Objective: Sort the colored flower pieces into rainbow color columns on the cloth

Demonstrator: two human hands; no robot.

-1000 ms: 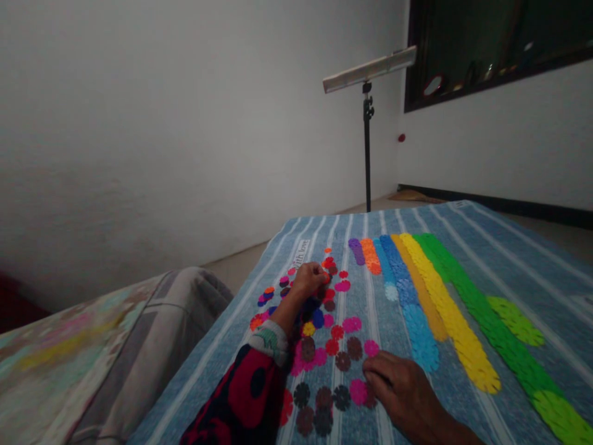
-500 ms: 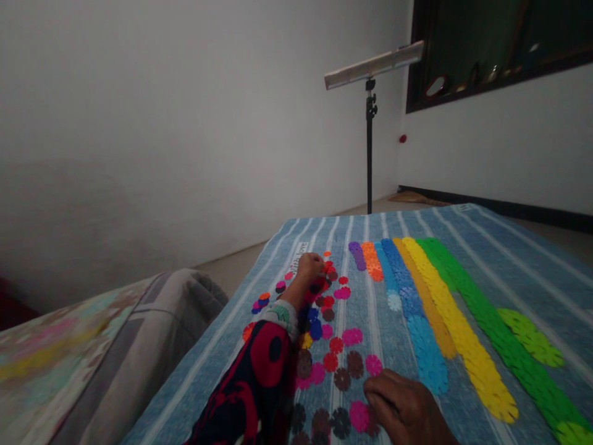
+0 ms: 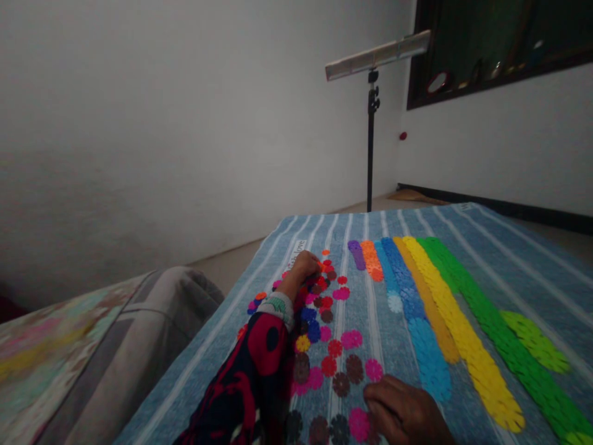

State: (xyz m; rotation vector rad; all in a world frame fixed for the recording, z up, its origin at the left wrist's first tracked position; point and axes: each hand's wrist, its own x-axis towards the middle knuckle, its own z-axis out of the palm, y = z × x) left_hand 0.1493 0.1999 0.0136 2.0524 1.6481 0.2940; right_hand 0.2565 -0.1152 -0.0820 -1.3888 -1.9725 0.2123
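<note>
My left hand (image 3: 303, 266) reaches far across a blue striped cloth (image 3: 467, 222), its fingers pinched together at a small orange-red disc among loose flower-shaped plastic discs (image 3: 331, 309) in pink, red, brown, blue and yellow. What sits between the fingertips is too small to name. A red, black and white patterned sleeve (image 3: 252, 377) covers that arm. My right hand (image 3: 403, 414) rests palm down near the bottom edge, fingers curled beside a pink disc (image 3: 357, 423) and dark brown ones. To the right lie sorted rows of discs (image 3: 445, 309): purple, orange, blue, yellow and green.
A grey and patterned blanket (image 3: 139, 334) lies to the left of the cloth. Behind the cloth stands a black light stand (image 3: 370, 142) with a white bar lamp on top. A dark window frame (image 3: 500, 49) is in the right wall.
My left hand has stretched farther away along the loose discs. My right hand has slid lower in view and the camera has tilted slightly.
</note>
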